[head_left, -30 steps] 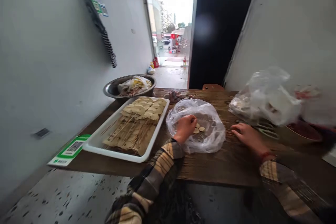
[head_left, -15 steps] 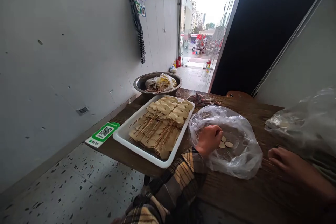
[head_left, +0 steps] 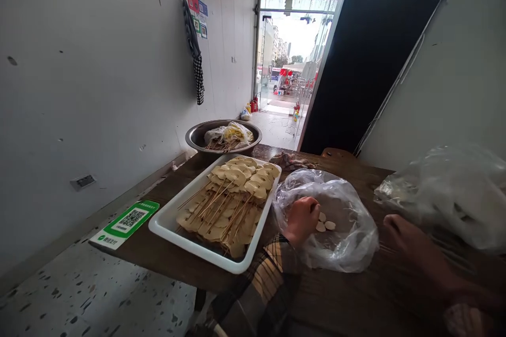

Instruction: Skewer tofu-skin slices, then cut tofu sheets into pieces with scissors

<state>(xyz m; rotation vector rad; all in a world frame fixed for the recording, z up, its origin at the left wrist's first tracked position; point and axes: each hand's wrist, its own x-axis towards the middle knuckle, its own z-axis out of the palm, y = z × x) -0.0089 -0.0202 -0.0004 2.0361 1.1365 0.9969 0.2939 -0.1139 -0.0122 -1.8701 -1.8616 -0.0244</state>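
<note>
My left hand (head_left: 302, 220), its fingers curled closed, is over the near left part of a clear plastic bag (head_left: 358, 247) that lies spread open on the table. What that hand holds, if anything, is hidden. Just right of its fingers, a few pale round slices (head_left: 330, 226), like potato, lie in the bag. My right hand (head_left: 407, 234) is to the right of the bag, apart from it, with curled fingers and slightly blurred; its contents cannot be made out. Left of the bag stands a white tray (head_left: 190, 246) heaped with skewered pale slices (head_left: 233, 184), their thin sticks pointing toward me.
Behind the tray is a metal basin (head_left: 193, 139) with bagged skewers (head_left: 233, 136). A dark crumpled item (head_left: 292, 160) lies behind the open bag. Another plastic bag (head_left: 450, 195) sits far right. A green QR-code sign (head_left: 130, 221) lies at the wooden table's left edge.
The view has tilted up and turned a little right, so things appear lower and further left. Both hands remain near the same places, the left over the bag.
</note>
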